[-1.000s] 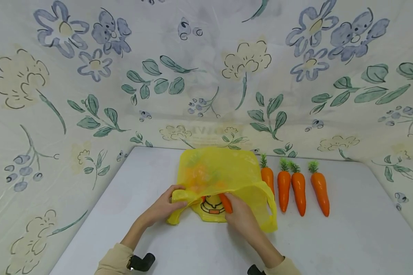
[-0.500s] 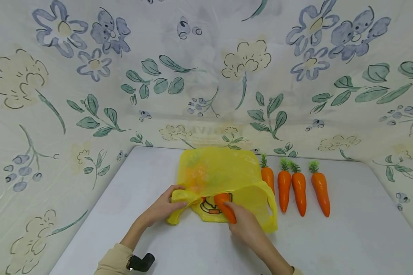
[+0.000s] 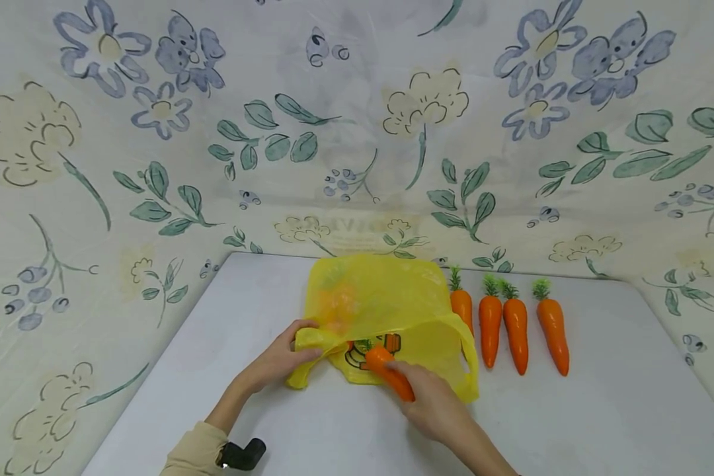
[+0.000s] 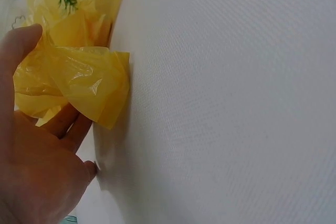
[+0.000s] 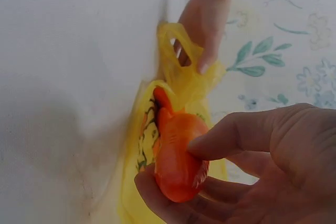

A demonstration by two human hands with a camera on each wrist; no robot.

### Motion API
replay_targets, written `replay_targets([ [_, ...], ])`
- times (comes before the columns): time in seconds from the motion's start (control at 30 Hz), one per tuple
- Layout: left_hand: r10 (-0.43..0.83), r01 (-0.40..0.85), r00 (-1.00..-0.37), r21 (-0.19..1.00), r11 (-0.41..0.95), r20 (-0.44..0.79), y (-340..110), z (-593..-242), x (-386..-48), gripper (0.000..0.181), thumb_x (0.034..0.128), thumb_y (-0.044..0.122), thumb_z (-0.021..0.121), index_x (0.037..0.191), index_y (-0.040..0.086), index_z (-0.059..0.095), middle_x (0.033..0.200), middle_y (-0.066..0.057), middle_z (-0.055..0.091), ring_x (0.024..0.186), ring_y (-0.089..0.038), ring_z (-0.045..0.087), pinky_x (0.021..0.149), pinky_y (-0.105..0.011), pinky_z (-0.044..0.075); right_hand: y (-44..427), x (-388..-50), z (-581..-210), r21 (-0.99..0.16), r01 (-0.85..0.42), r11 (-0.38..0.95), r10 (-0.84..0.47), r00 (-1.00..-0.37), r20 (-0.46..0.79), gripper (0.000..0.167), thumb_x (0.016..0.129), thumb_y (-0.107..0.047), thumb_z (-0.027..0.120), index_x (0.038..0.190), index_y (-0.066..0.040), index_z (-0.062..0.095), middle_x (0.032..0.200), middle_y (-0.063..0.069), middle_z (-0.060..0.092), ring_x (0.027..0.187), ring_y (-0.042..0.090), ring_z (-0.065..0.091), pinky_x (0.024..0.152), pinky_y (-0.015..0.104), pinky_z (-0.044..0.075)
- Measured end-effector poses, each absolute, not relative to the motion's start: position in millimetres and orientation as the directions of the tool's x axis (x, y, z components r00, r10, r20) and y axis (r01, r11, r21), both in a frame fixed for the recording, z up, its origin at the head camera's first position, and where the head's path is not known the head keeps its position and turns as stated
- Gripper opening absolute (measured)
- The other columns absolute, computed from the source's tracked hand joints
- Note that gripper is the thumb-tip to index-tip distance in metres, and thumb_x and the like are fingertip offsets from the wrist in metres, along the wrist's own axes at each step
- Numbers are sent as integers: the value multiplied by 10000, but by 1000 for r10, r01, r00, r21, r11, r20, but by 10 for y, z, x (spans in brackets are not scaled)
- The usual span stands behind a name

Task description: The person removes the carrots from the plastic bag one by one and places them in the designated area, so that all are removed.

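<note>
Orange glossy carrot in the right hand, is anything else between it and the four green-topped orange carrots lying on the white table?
Yes: the right side of the yellow translucent plastic bag lies between the glossy orange carrot and the four green-topped carrots, partly hiding the nearest in the head view.

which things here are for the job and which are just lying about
For the job:
translucent yellow plastic bag, in the left hand
glossy tapered orange carrot, in the right hand
probably four leafy-topped orange carrots beside the bag

Just there:
flat white table
floral-patterned sheet behind
</note>
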State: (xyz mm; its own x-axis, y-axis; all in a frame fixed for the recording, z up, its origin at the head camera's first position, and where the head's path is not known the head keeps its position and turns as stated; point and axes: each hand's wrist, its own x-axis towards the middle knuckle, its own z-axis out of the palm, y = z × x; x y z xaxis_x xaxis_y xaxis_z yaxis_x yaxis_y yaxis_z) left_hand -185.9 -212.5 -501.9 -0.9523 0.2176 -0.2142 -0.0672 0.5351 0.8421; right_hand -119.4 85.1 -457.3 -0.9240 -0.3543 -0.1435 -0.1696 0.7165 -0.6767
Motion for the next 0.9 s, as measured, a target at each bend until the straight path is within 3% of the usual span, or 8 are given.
replay_targets([
  [0.23, 214, -71, -952, 837, 542, -219, -2114, -5026, -1864, 590, 920, 387, 665, 1418, 180, 423, 1455, -151, 418, 1186, -310, 446, 1040, -531, 408, 914, -1137, -4506, -692, -169, 702, -385, -907, -169, 580, 798, 68, 693, 1319, -170, 604, 1264, 76, 633, 1010, 244, 556, 908, 524, 478],
  [0.47, 202, -90, -952, 838, 538, -232, -2103, -5050, -1876, 585, 908, 399, 677, 1405, 204, 437, 1436, -130, 433, 1176, -299, 452, 1044, -516, 413, 1073, -1108, -4407, -721, -189, 667, -424, -891, -159, 616, 807, 78, 672, 1351, -198, 584, 1366, 68, 585, 1199, 306, 540, 1011, 597, 426],
  [0.9, 201, -98, -949, 836, 540, -241, -2112, -5026, -1875, 600, 910, 405, 674, 1412, 188, 427, 1451, -147, 420, 1186, -310, 445, 1047, -538, 409, 1281, -1063, -4130, -733, -141, 666, -329, -937, -119, 643, 810, 63, 691, 1331, -300, 591, 1251, -18, 617, 990, 213, 538, 875, 470, 520],
])
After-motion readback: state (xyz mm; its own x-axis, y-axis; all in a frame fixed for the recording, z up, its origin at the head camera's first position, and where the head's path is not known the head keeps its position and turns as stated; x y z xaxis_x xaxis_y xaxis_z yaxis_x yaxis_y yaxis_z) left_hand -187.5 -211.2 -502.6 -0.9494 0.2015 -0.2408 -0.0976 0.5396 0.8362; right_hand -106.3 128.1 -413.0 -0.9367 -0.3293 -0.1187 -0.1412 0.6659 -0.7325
